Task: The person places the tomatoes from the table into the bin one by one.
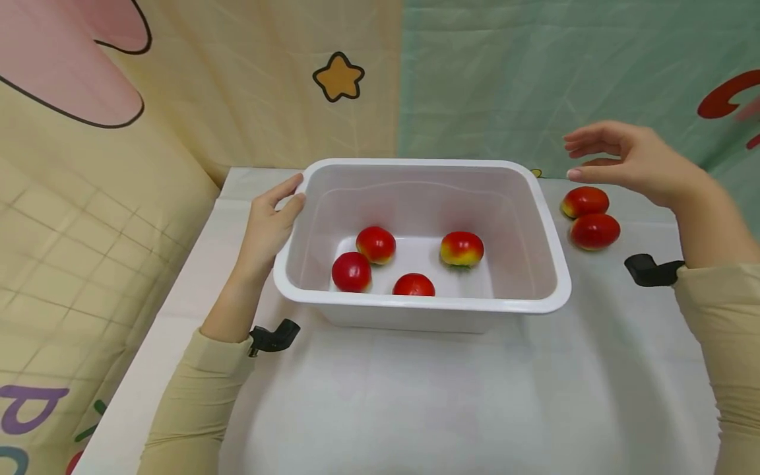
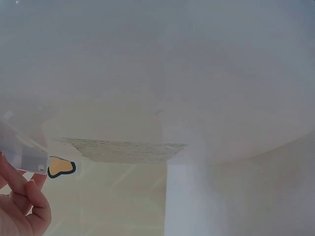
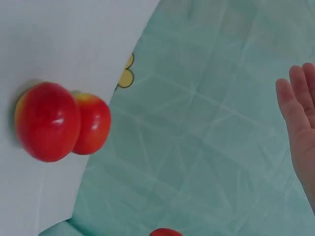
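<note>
A white plastic bin point(image 1: 421, 301) stands on the table. Its left rim is gripped by my left hand point(image 1: 266, 223), thumb on the rim and part of the fingers hidden behind it. Inside lie red fruits with yellow patches, their exact kind unclear: a pair at the left point(image 1: 351, 272), one near the front wall point(image 1: 413, 285) and one at the right point(image 1: 462, 249). My right hand point(image 1: 644, 161) hovers with nothing in it, fingers loosely extended, above two similar fruits point(image 1: 595, 231) right of the bin. The right wrist view shows these two fruits point(image 3: 47, 122) side by side.
A white cloth point(image 1: 392, 402) covers the table. Behind it hangs a printed curtain point(image 1: 475, 86), yellow on the left and green on the right, reaching down to the table's back edge. Black wrist mounts point(image 1: 653, 270) stick out from both sleeves.
</note>
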Demonstrator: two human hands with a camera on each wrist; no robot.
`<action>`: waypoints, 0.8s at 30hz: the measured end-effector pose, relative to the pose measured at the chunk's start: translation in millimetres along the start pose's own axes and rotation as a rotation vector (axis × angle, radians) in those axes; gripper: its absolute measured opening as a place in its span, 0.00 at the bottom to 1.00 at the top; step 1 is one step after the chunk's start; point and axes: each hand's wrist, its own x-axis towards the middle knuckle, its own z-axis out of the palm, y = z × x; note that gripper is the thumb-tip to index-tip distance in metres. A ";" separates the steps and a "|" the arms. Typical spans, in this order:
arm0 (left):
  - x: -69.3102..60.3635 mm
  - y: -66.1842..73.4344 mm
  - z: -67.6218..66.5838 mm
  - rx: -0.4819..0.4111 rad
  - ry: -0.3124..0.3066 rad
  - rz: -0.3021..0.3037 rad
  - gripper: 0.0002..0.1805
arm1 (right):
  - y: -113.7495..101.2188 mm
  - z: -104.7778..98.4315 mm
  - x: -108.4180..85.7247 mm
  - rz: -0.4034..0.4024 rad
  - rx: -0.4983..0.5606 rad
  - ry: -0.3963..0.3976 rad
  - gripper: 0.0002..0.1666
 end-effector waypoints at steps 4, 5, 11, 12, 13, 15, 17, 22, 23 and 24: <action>0.0 -0.7 -0.4 0.000 0.006 0.001 0.25 | 26.3 -7.5 -10.1 0.051 0.018 0.059 0.30; 0.2 -0.8 -0.4 0.003 0.007 0.003 0.25 | 32.8 -9.1 -12.9 0.068 0.020 0.074 0.30; 1.4 -1.1 0.5 0.012 0.010 0.017 0.25 | 66.4 -13.5 -29.7 0.183 0.008 0.162 0.33; 1.3 -1.0 0.6 0.013 0.009 0.018 0.25 | 70.7 -12.9 -32.1 0.203 0.009 0.173 0.33; 1.1 -1.1 0.6 0.014 0.008 0.017 0.25 | 74.7 -12.0 -34.3 0.222 0.011 0.181 0.34; 0.7 -1.1 0.4 0.015 0.005 0.016 0.25 | 81.4 -9.0 -37.6 0.257 0.017 0.198 0.35; 0.3 -0.8 -0.1 0.014 0.002 0.012 0.24 | 87.4 -5.0 -40.3 0.289 0.023 0.217 0.36; 0.6 -0.7 -0.1 0.004 0.001 0.008 0.24 | 101.7 8.1 -45.6 0.377 0.048 0.319 0.40; 0.9 -0.8 0.1 0.004 0.001 0.009 0.24 | 104.5 10.8 -46.3 0.398 0.060 0.344 0.41; 0.9 -0.8 0.2 0.004 0.002 0.008 0.24 | 107.4 13.8 -47.3 0.416 0.072 0.369 0.41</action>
